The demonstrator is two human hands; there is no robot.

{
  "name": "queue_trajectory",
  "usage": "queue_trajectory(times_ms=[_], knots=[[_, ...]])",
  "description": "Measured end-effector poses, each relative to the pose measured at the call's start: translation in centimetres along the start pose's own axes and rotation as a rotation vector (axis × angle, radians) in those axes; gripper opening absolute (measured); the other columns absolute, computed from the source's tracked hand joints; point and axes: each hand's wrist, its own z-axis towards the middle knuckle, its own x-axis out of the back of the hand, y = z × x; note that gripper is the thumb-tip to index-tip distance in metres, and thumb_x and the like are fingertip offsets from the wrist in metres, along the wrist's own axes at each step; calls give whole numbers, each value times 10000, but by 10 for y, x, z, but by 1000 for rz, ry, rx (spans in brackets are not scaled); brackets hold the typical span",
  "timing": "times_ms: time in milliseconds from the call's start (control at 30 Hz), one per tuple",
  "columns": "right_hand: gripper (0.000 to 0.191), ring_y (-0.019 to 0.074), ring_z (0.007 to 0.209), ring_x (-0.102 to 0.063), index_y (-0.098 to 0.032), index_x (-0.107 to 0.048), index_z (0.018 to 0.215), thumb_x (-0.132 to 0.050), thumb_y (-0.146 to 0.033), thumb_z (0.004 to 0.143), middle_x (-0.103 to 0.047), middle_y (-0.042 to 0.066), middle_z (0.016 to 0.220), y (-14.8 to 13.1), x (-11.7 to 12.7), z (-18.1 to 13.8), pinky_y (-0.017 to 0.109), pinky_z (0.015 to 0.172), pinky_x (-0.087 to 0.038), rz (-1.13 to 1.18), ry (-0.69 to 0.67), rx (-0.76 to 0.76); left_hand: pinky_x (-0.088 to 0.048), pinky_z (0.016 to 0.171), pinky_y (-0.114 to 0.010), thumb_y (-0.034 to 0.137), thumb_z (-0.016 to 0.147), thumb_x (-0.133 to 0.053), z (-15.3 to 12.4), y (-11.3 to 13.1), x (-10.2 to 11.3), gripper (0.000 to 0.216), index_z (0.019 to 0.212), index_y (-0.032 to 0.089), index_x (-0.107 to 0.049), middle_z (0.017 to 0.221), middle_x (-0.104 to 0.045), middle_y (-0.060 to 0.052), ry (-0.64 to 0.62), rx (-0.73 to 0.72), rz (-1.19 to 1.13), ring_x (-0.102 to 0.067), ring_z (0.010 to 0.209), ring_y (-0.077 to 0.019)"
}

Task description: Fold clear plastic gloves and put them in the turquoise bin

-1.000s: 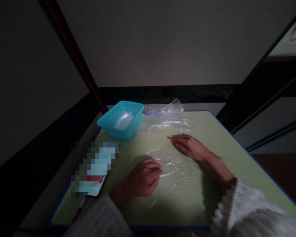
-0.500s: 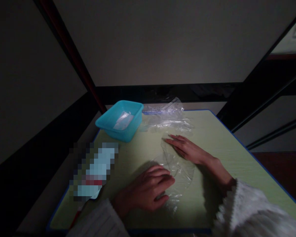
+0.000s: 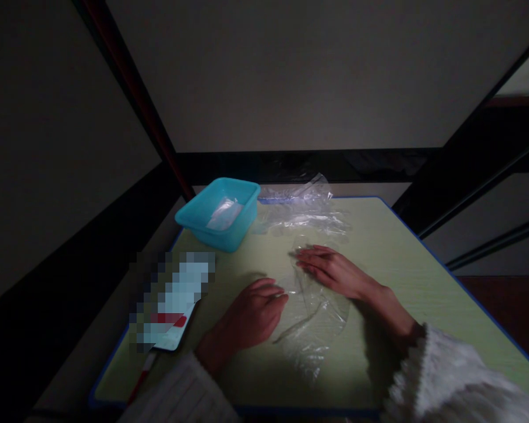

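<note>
A clear, crumpled plastic bag (image 3: 314, 320) lies flat on the green table (image 3: 401, 258) in front of me. My right hand (image 3: 330, 271) rests flat on the bag's far part, fingers stretched out and pointing left. At the bag's left edge my left hand (image 3: 251, 314) has its fingers curled, thumb and fingertips pinching that edge. Both wrists wear white knitted sleeves.
A turquoise plastic tub (image 3: 220, 212) with a small clear bag inside stands at the table's far left. A heap of clear plastic bags (image 3: 300, 210) lies beside it at the far edge. A blurred-out flat item (image 3: 171, 299) lies at the left edge. Dark frame bars surround the table.
My left hand has drawn back to the left from on top of the bag to its left edge. The bag has shifted and creased. My right hand has hardly moved.
</note>
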Motion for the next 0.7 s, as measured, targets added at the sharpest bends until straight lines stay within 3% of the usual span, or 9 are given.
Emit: queue_trajectory(times_ms=[300,467,700], knots=[[357,216,1131,-532,-148,-520,1210,-351,-176,897,-576,111,1230,3,-3,-2,457,999,-381,-38,-11,-16,-462,919,-383,102,861,-397,-9,0,17,216,926,143,-599,883,-684,-63,-167,178,28,-633,827,-161],[357,224,1139,-525,-135,-520,1205,-331,-186,907,-582,127,1217,6,-2,-4,477,1006,-363,-56,3,-47,-476,905,-396,120,869,-391,-20,4,23,234,999,135,-585,963,-677,-84,-131,187,104,-624,905,-185],[391,244,1239,-414,-143,-441,1281,-300,-241,930,-518,119,1294,7,-6,-4,520,1034,-295,-32,-45,-105,-508,868,-362,117,888,-334,-27,21,26,249,964,135,-570,894,-691,-76,-62,139,191,-642,856,-172]])
